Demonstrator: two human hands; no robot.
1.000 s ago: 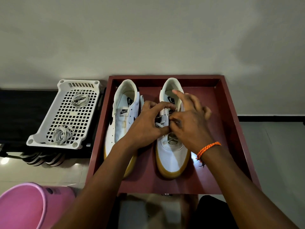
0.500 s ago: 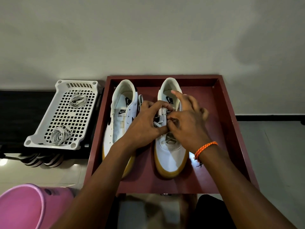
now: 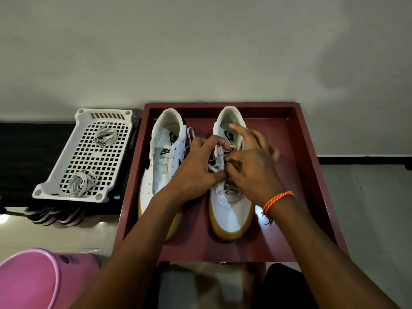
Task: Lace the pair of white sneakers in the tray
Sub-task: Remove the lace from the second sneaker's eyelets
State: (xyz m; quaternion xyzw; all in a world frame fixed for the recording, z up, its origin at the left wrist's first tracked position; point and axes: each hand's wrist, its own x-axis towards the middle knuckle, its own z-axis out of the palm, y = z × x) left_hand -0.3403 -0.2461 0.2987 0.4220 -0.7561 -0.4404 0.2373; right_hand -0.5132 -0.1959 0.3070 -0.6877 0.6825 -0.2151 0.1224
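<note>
Partway through: right sneaker (image 3: 230, 204) in maroon tray (image 3: 312, 166) laced only low; left hand (image 3: 196, 172) and right hand (image 3: 256, 172) fingers pinching its lace (image 3: 217, 162). Left sneaker (image 3: 160, 172) unlaced.

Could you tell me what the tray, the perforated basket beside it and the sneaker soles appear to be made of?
Tray: probably painted wood or laminate; dark red, flat boards with square corners and a slight sheen.
Perforated basket: moulded white plastic, judging by its uniform grid of holes and rounded corners.
Sneaker soles: likely gum rubber; amber, slightly translucent.
</note>
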